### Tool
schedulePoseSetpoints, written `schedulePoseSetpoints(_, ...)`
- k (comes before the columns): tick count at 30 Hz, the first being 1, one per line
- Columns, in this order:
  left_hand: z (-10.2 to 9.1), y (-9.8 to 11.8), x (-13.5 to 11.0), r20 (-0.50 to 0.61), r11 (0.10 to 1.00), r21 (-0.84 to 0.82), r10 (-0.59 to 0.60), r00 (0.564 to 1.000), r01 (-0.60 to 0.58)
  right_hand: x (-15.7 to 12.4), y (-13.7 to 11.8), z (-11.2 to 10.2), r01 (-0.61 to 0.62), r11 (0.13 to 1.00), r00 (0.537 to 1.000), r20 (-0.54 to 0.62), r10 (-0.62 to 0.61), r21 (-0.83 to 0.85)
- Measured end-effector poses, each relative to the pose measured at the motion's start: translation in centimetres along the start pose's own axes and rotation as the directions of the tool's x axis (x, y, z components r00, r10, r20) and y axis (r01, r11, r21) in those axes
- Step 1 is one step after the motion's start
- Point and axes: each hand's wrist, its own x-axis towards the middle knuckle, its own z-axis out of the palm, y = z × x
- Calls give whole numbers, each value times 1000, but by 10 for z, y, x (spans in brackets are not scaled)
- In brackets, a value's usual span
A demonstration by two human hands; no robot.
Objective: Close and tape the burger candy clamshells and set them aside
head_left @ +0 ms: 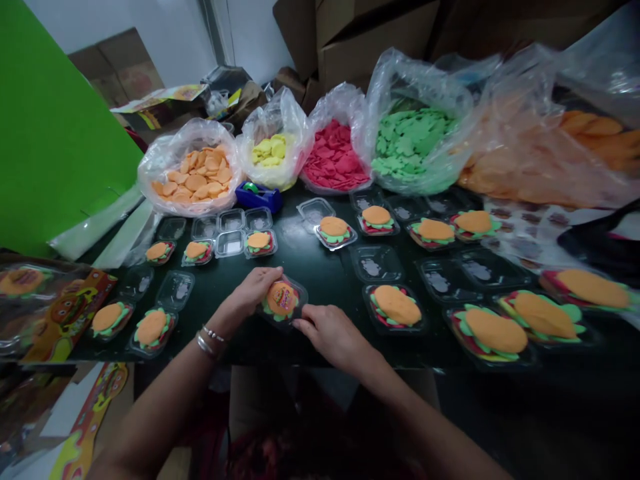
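Note:
Between my hands, near the table's front edge, is a clear plastic box (283, 300) with a toy burger inside and a printed burger label on top. My left hand (253, 291) grips its upper left side, fingers along the far edge. At the lower right corner my right hand (330, 332) pinches the rim with thumb and curled fingers. Open clear boxes holding toy burgers stand around, such as one burger (397, 305) to the right and another burger (152, 328) to the left. A closer pair of bracelets circles my left wrist.
Along the back stand plastic bags of orange discs (197, 175), yellow pieces (270, 151), red pieces (337, 157) and green pieces (413, 143). A blue tape dispenser (259, 197) sits before them. Sticker sheets (530, 233) lie at right; a packaged set (55, 307) lies at left.

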Motion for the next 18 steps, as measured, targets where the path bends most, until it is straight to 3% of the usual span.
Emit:
schedulePoseSetpoints(2, -1, 0, 7, 81, 994, 105, 23, 996, -31, 1, 2, -4, -3, 966, 990, -140, -34, -257)
schedulePoseSetpoints(3, -1, -1, 10, 114, 986, 158, 37, 993, -55, 2, 4, -4, 35, 953, 975, -199, -99, -301)
schedulePoseSetpoints(5, 0, -3, 15, 145, 962, 252, 71, 987, -107, 7, 11, 0, 228, 935, 922, -246, -297, -273)
schedulePoseSetpoints(7, 0, -6, 18, 124, 931, 335, 111, 986, -147, 13, 18, 6, 443, 877, 841, -253, -479, -186)
schedulePoseSetpoints(9, 1, -10, 21, 66, 897, 407, 159, 985, -172, 20, 22, 9, 532, 839, 803, -246, -543, -117)
schedulePoseSetpoints(15, 8, -20, 29, -96, 842, 512, 254, 962, -171, 28, 7, -4, 392, 890, 901, -99, -423, -235)
schedulePoseSetpoints(18, 0, -20, 23, -110, 847, 496, 281, 953, -192, 28, -2, -11, 362, 887, 923, -24, -384, -287)
